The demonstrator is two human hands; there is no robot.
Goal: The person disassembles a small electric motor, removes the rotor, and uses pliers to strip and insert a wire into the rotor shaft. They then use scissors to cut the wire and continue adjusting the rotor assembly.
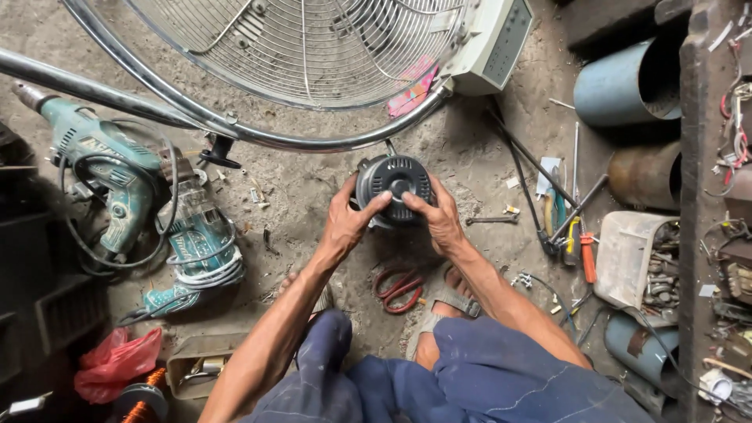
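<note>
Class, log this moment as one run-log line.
left hand: grips fan motor | right hand: grips motor | pliers: on ground, untouched

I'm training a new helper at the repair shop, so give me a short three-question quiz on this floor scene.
1. True or false: both hands grip the round black fan motor.
2. What lies on the ground to the left of the left hand?
A. two teal power drills
B. a bicycle wheel
C. a paint bucket
3. Fill in: the red-handled tool on the ground between the person's legs, below the right hand, is a pair of ____.

Key:
1. True: each hand holds one side of the motor, thumbs on its top.
2. A: the power drills lie there with their cords coiled.
3. Pliers.
</note>
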